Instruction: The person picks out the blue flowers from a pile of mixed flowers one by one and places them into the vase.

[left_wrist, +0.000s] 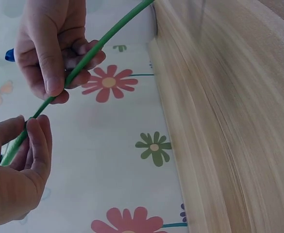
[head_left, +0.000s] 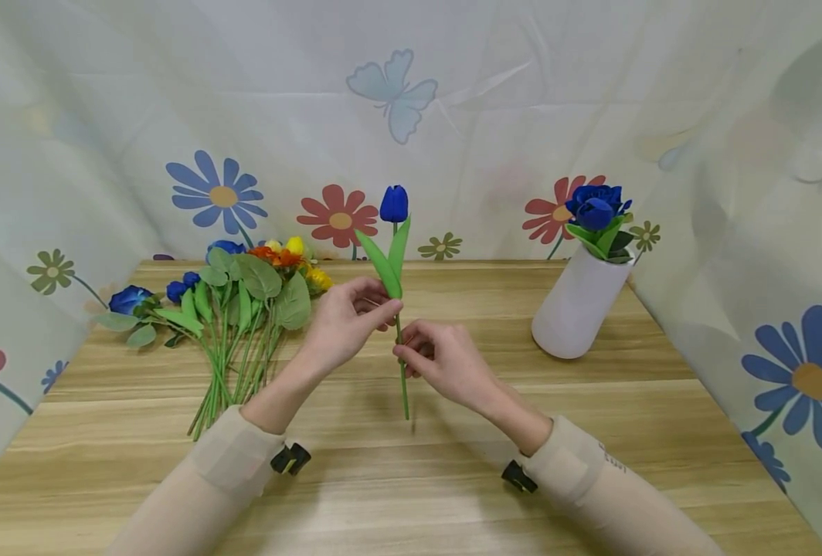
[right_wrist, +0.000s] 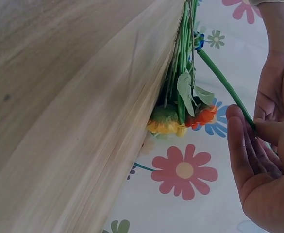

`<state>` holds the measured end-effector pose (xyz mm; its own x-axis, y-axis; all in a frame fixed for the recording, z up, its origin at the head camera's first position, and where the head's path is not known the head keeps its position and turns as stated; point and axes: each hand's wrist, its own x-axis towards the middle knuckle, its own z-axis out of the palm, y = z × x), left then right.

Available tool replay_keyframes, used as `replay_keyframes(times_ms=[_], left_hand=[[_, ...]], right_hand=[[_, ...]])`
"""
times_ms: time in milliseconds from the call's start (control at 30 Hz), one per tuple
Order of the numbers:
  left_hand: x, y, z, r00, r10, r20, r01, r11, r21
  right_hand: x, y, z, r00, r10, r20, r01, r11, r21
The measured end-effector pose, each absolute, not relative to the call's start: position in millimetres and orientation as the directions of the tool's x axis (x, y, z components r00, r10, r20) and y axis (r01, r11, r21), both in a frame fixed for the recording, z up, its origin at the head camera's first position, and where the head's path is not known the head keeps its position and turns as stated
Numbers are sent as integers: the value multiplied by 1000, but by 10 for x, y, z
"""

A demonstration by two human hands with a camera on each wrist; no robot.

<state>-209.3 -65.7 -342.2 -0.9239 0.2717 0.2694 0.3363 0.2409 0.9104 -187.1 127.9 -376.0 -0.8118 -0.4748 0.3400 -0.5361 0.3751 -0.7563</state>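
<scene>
Pointing bloom-up, blue tulip (head_left: 395, 286), stem (head_left: 405, 394) near vertical

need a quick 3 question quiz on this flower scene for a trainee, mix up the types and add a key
1. Which hand holds the blue tulip higher up its stem?
2. True or false: the white vase is empty.
3. Where is the loose bunch of flowers?
a) in the vase
b) on the table, to the person's left
c) in the right hand

Key:
1. The left hand; the right holds lower.
2. False: it holds blue flowers with green leaves.
3. b
</scene>
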Motion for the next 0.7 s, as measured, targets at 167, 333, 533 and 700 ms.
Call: replay_keyframes(times_ms=[167, 333, 533, 700], left_hand=[[-2095, -656, -3427, -926, 273, 262, 331, 249, 910], [-2094, -651, -3427, -923, 276, 268, 338, 249, 908], [-2093, -647, -3436, -924, 281, 259, 331, 252, 909], [-2096, -647, -3441, -929, 284, 238, 313, 255, 915]], right_hand=[[-1870, 1281, -3764, -810, -479, 338, -535, 370, -760], [-1869, 1290, -3763, -820, -468, 328, -522, 380, -763], [-1883, 1288, -3755, -830, -449, 330, -509, 370, -777], [-1881, 1293, -3756, -827, -454, 331, -511, 363, -779]])
